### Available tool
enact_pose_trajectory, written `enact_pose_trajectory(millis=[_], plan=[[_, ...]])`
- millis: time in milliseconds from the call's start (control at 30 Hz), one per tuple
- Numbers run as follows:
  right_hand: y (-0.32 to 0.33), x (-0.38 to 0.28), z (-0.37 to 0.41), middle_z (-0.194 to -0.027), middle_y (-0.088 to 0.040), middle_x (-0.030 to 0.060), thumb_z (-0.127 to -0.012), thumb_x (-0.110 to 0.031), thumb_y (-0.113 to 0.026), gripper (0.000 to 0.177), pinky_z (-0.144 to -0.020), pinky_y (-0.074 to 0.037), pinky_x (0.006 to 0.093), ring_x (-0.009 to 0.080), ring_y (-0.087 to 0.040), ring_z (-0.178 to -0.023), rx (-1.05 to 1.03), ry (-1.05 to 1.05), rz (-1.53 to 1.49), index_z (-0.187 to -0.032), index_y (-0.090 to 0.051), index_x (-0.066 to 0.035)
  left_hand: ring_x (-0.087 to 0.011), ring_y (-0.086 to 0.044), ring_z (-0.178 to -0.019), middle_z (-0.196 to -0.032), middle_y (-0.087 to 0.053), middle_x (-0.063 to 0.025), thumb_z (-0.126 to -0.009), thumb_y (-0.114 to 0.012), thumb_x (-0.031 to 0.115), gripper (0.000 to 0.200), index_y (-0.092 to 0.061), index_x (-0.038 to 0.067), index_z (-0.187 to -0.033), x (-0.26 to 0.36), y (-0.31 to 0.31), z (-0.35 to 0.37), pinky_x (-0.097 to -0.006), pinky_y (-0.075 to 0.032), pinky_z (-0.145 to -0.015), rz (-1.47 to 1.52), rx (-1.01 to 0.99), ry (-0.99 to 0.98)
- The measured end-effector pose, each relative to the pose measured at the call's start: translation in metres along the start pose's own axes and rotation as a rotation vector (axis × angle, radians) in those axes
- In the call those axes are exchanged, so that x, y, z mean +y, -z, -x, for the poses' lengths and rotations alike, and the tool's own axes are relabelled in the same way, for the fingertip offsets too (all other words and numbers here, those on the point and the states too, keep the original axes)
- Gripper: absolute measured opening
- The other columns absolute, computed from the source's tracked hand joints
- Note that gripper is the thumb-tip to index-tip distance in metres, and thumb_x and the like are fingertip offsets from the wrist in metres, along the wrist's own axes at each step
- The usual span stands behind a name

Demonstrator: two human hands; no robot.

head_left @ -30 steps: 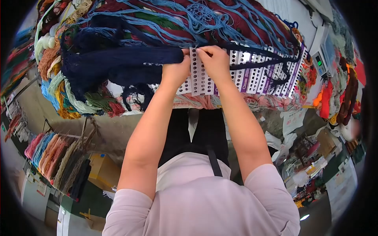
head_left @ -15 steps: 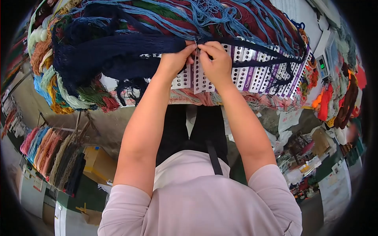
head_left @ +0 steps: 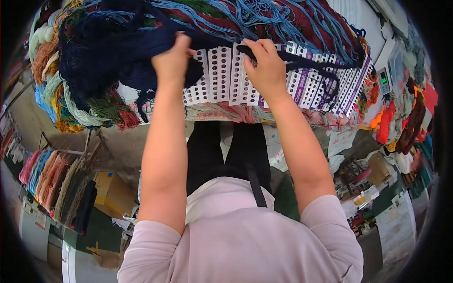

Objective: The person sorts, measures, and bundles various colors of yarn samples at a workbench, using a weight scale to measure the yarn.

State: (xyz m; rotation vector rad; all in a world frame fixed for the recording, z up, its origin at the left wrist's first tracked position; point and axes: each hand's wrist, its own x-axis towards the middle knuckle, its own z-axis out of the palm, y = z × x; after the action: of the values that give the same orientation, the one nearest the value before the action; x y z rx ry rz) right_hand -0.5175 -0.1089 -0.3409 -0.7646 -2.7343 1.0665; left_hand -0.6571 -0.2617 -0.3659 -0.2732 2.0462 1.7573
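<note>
A large mass of dark navy thread (head_left: 106, 59) lies across the left of the worktable. My left hand (head_left: 171, 60) is closed on its right-hand part, slightly smeared by motion, and some fingers are hidden. My right hand (head_left: 268, 68) pinches a thinner navy strand (head_left: 302, 61) that runs off to the right. Under and between both hands lie white cards with rows of punched holes (head_left: 221, 70), some printed in purple. Blue skeins (head_left: 257, 16) lie just beyond my hands, over dark red and green thread.
Multicoloured skeins (head_left: 59, 101) hang over the table's left edge. A digital scale (head_left: 386, 78) stands at the right, near orange and red skeins (head_left: 388, 122). Below left are a rack of hanging skeins (head_left: 59, 181) and a cardboard box (head_left: 113, 193).
My left hand has moved left, away from my right hand, drawing navy thread with it. My right hand has shifted slightly right. More of the punched cards now shows between them.
</note>
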Motion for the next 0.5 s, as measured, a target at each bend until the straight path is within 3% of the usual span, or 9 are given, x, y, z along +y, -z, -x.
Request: enact_pose_trajectory(millis=[33, 67, 200, 267, 300, 367, 400, 433, 500], plan=[[0.000, 0.001, 0.000, -0.099, -0.056, 0.0050, -0.076, -0.009, -0.066, 0.023, -0.065, -0.051, 0.0362, 0.0250, -0.062, -0.076, 0.002, 0.002, -0.004, -0.098, -0.064, -0.009, -0.0146, -0.058, -0.056, -0.073, -0.060, -0.0040, -0.085, -0.062, 0.013, 0.014, -0.063, 0.003, -0.095, 0.002, 0.012, -0.009, -0.0285, -0.048, -0.056, 0.117, 0.003, -0.013], [-0.001, 0.001, -0.002, -0.097, -0.056, 0.0044, -0.076, -0.010, -0.067, 0.020, -0.065, -0.051, 0.0359, 0.0238, -0.061, -0.078, 0.004, 0.048, 0.109, -0.095, -0.064, -0.009, -0.0155, -0.060, -0.062, -0.075, -0.061, -0.0043, -0.085, -0.059, 0.011, 0.015, -0.061, 0.005, -0.099, 0.008, 0.020, -0.007, -0.0298, -0.049, -0.059, 0.259, 0.003, 0.095], [0.001, -0.002, -0.012, -0.092, -0.056, 0.0044, -0.073, -0.010, -0.068, 0.012, -0.064, -0.048, 0.0372, 0.0240, -0.059, -0.083, 0.092, 0.217, 0.286, -0.084, -0.063, -0.008, -0.0202, -0.063, -0.075, -0.084, -0.063, -0.0091, -0.088, -0.053, 0.012, 0.017, -0.058, 0.003, -0.102, 0.021, 0.018, 0.000, -0.0323, -0.051, -0.064, 0.383, -0.066, 0.181], [0.005, -0.003, -0.013, -0.086, -0.058, 0.0075, -0.073, -0.011, -0.066, 0.016, -0.065, -0.048, 0.0403, 0.0281, -0.059, -0.082, 0.129, 0.315, 0.286, -0.085, -0.057, -0.005, -0.0287, -0.063, -0.081, -0.082, -0.063, -0.0146, -0.093, -0.043, 0.015, 0.022, -0.055, 0.001, -0.105, 0.024, 0.016, 0.002, -0.0402, -0.049, -0.082, 0.508, -0.366, 0.220], [0.007, -0.005, -0.012, -0.086, -0.058, 0.0075, -0.073, -0.011, -0.066, 0.016, -0.065, -0.048, 0.0403, 0.0281, -0.059, -0.082, 0.131, 0.316, 0.292, -0.085, -0.057, -0.005, -0.0317, -0.063, -0.083, -0.083, -0.064, -0.0155, -0.096, -0.040, 0.018, 0.024, -0.054, 0.002, -0.107, 0.026, 0.015, 0.005, -0.0428, -0.047, -0.089, 0.505, -0.363, 0.307], [0.014, -0.011, -0.006, -0.086, -0.061, 0.0109, -0.074, -0.012, -0.065, 0.026, -0.066, -0.048, 0.0414, 0.0302, -0.062, -0.076, -0.045, 0.060, 0.033, -0.096, -0.053, -0.005, -0.0315, -0.064, -0.085, -0.084, -0.065, -0.0160, -0.096, -0.041, 0.018, 0.024, -0.054, 0.002, -0.107, 0.031, 0.010, 0.014, -0.0425, -0.047, -0.089, 0.577, -0.456, 0.336], [0.022, -0.018, -0.005, -0.091, -0.063, 0.0140, -0.076, -0.012, -0.063, 0.038, -0.067, -0.049, 0.0427, 0.0321, -0.063, -0.074, -0.161, -0.126, -0.080, -0.111, -0.048, -0.007, -0.0314, -0.064, -0.087, -0.085, -0.065, -0.0164, -0.097, -0.042, 0.019, 0.023, -0.054, 0.003, -0.107, 0.032, 0.006, 0.016, -0.0422, -0.047, -0.089, 0.641, -0.548, 0.360], [0.027, -0.018, -0.007, -0.091, -0.063, 0.0140, -0.076, -0.012, -0.063, 0.038, -0.067, -0.049, 0.0427, 0.0321, -0.063, -0.074, -0.160, -0.127, -0.073, -0.111, -0.048, -0.007, -0.0304, -0.065, -0.088, -0.089, -0.066, -0.0174, -0.096, -0.045, 0.016, 0.021, -0.055, 0.002, -0.107, 0.029, 0.001, 0.017, -0.0407, -0.048, -0.088, 0.732, -0.626, 0.377], [0.034, -0.015, -0.009, -0.093, -0.064, 0.0141, -0.078, -0.013, -0.062, 0.044, -0.068, -0.050, 0.0422, 0.0309, -0.064, -0.078, -0.235, -0.155, -0.127, -0.119, -0.047, -0.009, -0.0294, -0.066, -0.089, -0.090, -0.066, -0.0173, -0.095, -0.049, 0.013, 0.018, -0.056, 0.002, -0.107, 0.028, -0.005, 0.019, -0.0392, -0.050, -0.086, 0.508, -0.611, 0.269]])
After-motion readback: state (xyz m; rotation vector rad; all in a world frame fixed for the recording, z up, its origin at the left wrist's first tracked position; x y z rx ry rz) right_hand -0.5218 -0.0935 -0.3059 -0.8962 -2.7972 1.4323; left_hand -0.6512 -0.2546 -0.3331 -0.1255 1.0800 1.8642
